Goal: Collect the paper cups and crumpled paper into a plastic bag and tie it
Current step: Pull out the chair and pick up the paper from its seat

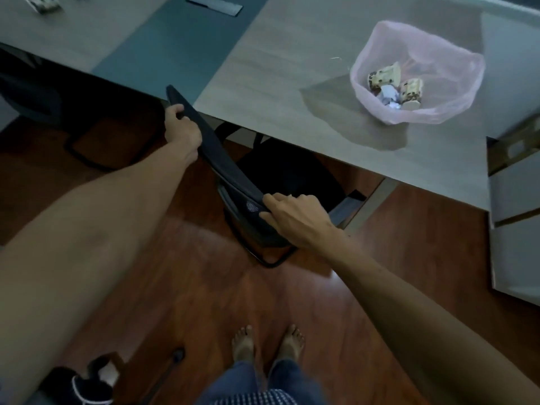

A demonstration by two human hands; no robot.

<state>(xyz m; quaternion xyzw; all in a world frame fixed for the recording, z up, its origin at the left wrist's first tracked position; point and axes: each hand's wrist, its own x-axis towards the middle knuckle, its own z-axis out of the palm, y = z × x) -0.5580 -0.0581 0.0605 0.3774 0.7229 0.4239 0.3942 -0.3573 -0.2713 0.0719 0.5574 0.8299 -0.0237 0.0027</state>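
Note:
A pink plastic bag (pixel 438 62) stands open on the grey table (pixel 292 83) at the upper right. Inside it lie spotted paper cups (pixel 382 74) and crumpled white paper (pixel 388 95). Another spotted cup (pixel 43 2) lies at the table's far left corner of the view. Both hands are away from the bag. My left hand (pixel 181 127) grips the top edge of a black chair's backrest (pixel 222 159). My right hand (pixel 295 220) holds the other end of that backrest.
The black chair is partly tucked under the table's near edge. A second dark chair (pixel 43 92) stands to the left. A grey cable hatch (pixel 214 5) sits in the table's dark middle strip. A cabinet (pixel 514 200) is at the right. My bare feet (pixel 268 343) stand on wooden floor.

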